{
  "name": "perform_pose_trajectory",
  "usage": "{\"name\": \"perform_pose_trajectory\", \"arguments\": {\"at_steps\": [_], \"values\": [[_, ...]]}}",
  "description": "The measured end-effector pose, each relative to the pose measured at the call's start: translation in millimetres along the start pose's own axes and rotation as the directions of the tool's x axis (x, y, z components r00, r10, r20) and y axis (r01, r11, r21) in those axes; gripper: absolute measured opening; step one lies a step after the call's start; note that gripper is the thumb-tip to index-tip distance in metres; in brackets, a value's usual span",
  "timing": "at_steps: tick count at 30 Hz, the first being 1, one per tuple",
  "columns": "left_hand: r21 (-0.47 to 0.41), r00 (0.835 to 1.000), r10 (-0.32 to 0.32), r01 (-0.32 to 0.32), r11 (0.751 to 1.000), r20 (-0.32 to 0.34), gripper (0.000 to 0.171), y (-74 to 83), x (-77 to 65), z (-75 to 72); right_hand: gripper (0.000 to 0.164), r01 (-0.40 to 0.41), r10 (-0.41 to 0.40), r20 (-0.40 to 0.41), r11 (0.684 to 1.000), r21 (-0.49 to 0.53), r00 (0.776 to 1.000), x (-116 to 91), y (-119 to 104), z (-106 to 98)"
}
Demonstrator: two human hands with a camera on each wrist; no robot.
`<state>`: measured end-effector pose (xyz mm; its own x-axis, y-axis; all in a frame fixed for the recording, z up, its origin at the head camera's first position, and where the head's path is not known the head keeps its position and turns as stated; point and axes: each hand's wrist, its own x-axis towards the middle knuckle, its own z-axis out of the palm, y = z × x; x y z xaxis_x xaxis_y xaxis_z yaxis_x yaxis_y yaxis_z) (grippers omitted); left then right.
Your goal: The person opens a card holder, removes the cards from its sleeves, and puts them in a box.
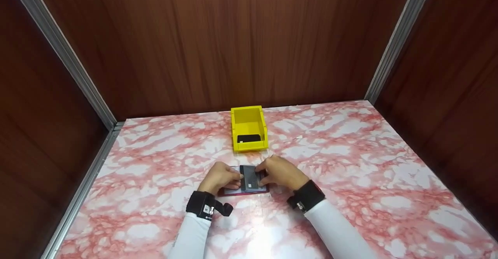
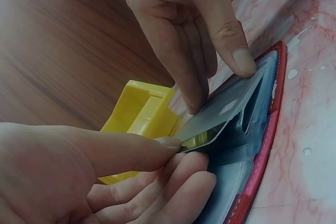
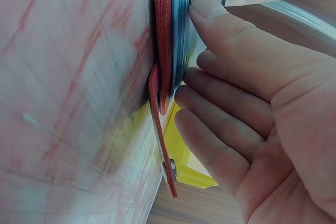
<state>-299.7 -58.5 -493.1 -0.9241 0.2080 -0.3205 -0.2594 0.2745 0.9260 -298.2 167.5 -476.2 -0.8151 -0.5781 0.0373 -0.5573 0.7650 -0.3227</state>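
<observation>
A red card holder (image 1: 256, 192) with clear plastic sleeves (image 2: 266, 85) lies open on the table. Over its sleeves is a grey bank card (image 1: 250, 175) with a dark strip along its left edge and a small chip. My left hand (image 1: 221, 176) pinches the card's left edge between thumb and fingers. From the other side, my right hand (image 1: 283, 172) holds the sleeve edge by thumb and index finger; its other fingers curve loosely beside the holder. How far the card sits inside a sleeve is hard to tell.
Just beyond the card holder stands a yellow bin (image 1: 250, 147), with a black card (image 1: 249, 138) inside. A strap with a metal snap (image 3: 170, 169) sticks out from the holder. Wood-grain panels (image 1: 249, 41) enclose the marbled table (image 1: 163, 220) at the back and sides.
</observation>
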Motion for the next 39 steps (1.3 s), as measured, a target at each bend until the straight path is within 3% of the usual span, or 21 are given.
{"name": "perform_pose_trajectory", "arguments": {"at_steps": [17, 29, 39], "values": [[-0.016, 1.000, -0.007, 0.007, 1.000, -0.019, 0.011, -1.4, -1.1, -0.1, 0.038, 0.009, -0.009, -0.001, 1.000, 0.027, 1.000, -1.0, -1.9, -5.4], [0.005, 0.999, -0.024, 0.024, 1.000, -0.037, 0.015, 0.3, 0.5, 2.5, 0.035, 0.003, -0.003, 0.013, 1.000, 0.010, 1.000, 1.0, -4.7, -1.6], [-0.027, 0.999, -0.019, 0.018, 0.999, -0.032, 0.012, 0.0, 0.7, 4.3, 0.033, -0.010, 0.009, 0.021, 1.000, 0.028, 1.000, 1.3, -4.9, -0.3]]}}
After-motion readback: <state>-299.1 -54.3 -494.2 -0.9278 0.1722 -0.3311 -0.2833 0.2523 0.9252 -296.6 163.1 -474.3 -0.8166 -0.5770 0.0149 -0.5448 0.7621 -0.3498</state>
